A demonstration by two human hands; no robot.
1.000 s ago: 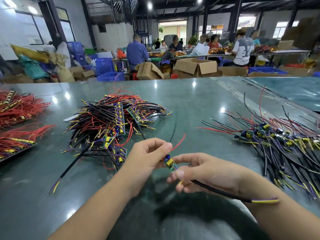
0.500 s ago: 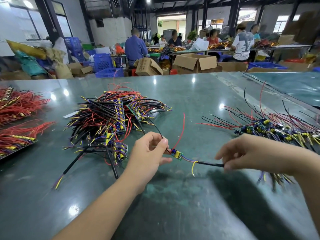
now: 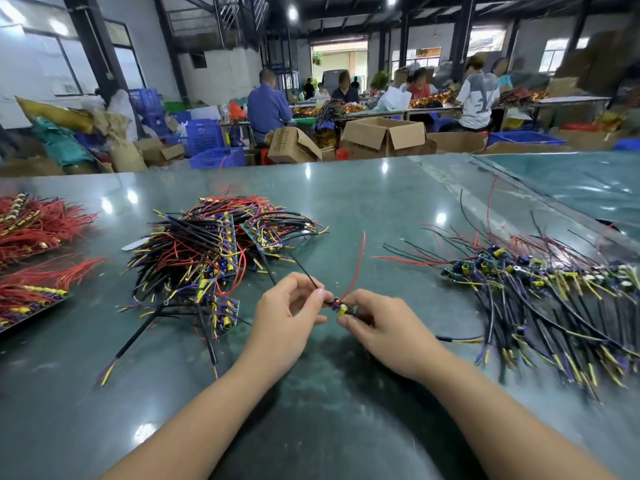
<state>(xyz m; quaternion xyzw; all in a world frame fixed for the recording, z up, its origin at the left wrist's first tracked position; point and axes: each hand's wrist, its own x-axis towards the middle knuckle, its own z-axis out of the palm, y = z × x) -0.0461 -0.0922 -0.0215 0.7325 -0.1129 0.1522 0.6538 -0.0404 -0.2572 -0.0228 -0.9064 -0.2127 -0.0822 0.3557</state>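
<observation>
A small green circuit board (image 3: 341,307) with a yellow capacitor is held over the table between both hands. My left hand (image 3: 289,313) pinches its left end, where a thin black wire and a red wire (image 3: 356,268) stick up. My right hand (image 3: 377,327) pinches the board's right end from the other side. A black cable with yellow and purple leads (image 3: 460,339) trails right from under my right hand onto the table.
On the green table (image 3: 381,209), a heap of wired board strips (image 3: 214,251) lies left of my hands. Several single wired boards (image 3: 540,289) lie to the right. Red wire bundles (image 3: 31,247) lie far left. People work among cardboard boxes (image 3: 384,136) behind.
My right hand slid left along the black cable and now pinches the board itself. The cable end dropped to the table. My left hand kept its hold.
</observation>
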